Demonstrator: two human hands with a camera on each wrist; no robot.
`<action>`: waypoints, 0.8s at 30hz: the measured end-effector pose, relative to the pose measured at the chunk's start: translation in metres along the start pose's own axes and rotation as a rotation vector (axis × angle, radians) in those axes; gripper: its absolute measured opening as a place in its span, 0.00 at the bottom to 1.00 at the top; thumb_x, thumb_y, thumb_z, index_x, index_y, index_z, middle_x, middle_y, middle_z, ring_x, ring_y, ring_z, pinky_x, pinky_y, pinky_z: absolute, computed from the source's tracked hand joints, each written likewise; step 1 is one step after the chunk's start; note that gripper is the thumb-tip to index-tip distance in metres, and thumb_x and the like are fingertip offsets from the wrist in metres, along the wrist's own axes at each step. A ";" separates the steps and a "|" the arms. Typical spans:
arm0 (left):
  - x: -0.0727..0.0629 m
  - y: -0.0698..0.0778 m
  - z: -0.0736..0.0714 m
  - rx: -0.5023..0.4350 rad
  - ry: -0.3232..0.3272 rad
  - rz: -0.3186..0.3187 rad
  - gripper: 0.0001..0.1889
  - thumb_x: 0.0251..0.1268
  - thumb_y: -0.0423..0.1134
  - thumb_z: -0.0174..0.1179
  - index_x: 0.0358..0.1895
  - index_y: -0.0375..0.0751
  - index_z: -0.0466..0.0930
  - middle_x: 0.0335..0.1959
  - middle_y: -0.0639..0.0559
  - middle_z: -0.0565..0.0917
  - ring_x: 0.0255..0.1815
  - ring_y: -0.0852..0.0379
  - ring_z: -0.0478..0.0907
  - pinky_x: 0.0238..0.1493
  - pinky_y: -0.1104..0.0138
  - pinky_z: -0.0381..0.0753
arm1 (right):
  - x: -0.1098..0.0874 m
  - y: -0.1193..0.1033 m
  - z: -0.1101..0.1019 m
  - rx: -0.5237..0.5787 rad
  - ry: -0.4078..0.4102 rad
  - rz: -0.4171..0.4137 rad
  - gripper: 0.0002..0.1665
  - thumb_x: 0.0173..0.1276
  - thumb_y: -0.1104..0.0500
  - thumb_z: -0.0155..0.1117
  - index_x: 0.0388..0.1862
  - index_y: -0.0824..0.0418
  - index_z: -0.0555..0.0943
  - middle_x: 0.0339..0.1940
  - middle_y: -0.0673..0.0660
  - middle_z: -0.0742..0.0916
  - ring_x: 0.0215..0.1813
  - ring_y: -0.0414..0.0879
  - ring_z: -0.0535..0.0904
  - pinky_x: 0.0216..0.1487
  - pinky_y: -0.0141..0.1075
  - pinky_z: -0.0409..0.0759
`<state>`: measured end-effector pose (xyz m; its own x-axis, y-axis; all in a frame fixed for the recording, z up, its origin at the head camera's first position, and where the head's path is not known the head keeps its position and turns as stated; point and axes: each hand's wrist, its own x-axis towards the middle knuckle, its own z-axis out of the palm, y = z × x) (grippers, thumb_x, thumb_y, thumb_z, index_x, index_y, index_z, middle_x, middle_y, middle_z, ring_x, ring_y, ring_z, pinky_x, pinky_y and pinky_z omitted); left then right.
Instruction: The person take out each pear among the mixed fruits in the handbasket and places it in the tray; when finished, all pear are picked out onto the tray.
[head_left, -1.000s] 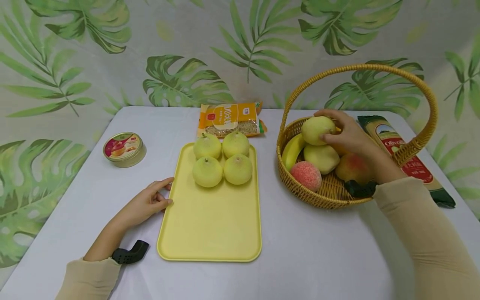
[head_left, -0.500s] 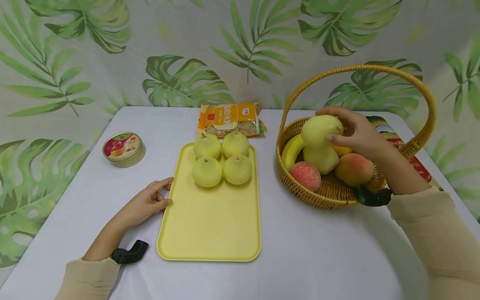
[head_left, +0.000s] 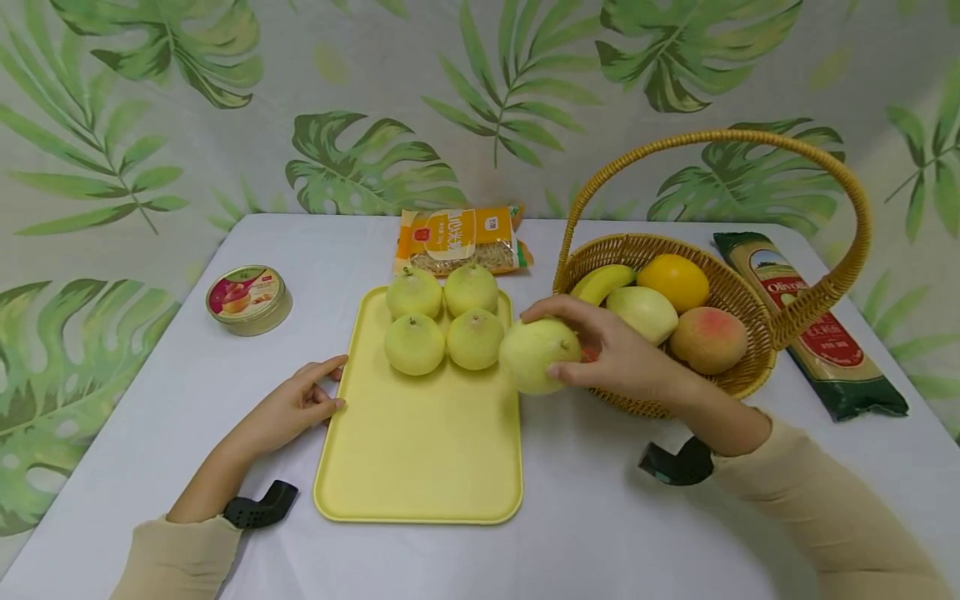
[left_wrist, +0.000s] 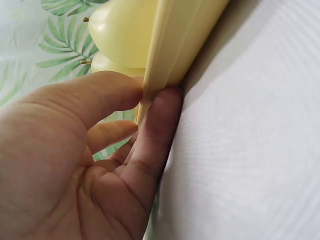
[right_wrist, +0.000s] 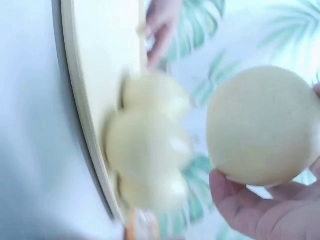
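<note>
My right hand (head_left: 626, 354) grips a round pale yellow-green pear (head_left: 534, 354) over the right rim of the yellow tray (head_left: 420, 467). In the right wrist view the same pear (right_wrist: 265, 125) sits between the thumb and fingers. Several similar pears (head_left: 415, 343) stand clustered at the tray's far end. On the left, my left hand (head_left: 288, 408) pinches the tray's edge; in the left wrist view its fingers (left_wrist: 155, 120) lie against the rim. The wicker basket (head_left: 765, 367) behind my right hand holds another pear (head_left: 643, 312), and the hand partly hides a pink-red fruit there.
Also in the basket are a banana (head_left: 603, 283), an orange-yellow fruit (head_left: 675, 282) and a peach (head_left: 708, 339). Its tall handle (head_left: 720, 136) arches above. An orange noodle packet (head_left: 461, 239), a round tin (head_left: 249, 298) and a long pasta bag (head_left: 817, 329) lie around.
My right hand has lifted the pear out of the basket and carried it left and toward me, to the tray's right rim. The left hand has stayed on the tray.
</note>
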<state>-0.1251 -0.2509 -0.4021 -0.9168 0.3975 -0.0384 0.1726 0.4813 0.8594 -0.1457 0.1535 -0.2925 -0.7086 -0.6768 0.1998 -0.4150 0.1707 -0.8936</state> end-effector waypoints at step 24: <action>-0.001 0.004 0.000 0.002 -0.005 -0.009 0.31 0.61 0.32 0.56 0.66 0.31 0.55 0.51 0.41 0.64 0.29 0.61 0.72 0.30 0.72 0.71 | 0.035 0.044 0.098 0.009 -0.086 0.181 0.36 0.52 0.56 0.71 0.61 0.57 0.69 0.57 0.48 0.73 0.53 0.41 0.71 0.52 0.36 0.70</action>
<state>-0.1237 -0.2490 -0.3988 -0.9167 0.3965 -0.0487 0.1647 0.4862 0.8582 -0.1327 0.0668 -0.3646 -0.7195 -0.6945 0.0005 -0.2797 0.2892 -0.9155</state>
